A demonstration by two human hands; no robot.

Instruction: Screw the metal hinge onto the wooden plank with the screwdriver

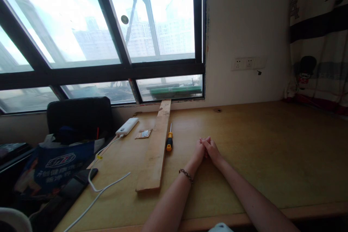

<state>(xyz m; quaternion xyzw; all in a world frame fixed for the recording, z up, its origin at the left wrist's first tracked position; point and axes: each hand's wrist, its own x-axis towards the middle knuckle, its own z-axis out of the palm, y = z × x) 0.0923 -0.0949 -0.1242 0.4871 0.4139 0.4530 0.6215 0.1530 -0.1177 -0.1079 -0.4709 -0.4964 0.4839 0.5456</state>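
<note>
My left hand (199, 149) and my right hand (212, 149) are clasped together above the tabletop, their fingers folded into each other. No object shows between them, though the palms are hidden. A braided bracelet (186, 175) circles my left wrist. Just left of the hands lies a screwdriver (169, 141) with a yellow and black handle, its shaft pointing to the window. Along its left side rests a long wooden board (153, 156), reaching to the window sill. Beyond the board, a small metal piece with holes (145, 133) sits on a scrap of cardboard (138, 135).
A white power bank (127, 127) with a white cable (94, 188) lies at the table's left edge. Left of the wooden table (258, 145) stand a black chair (80, 116) and a blue bag (58, 166). Wall sockets (244, 63) and a curtain (318, 54) are at right.
</note>
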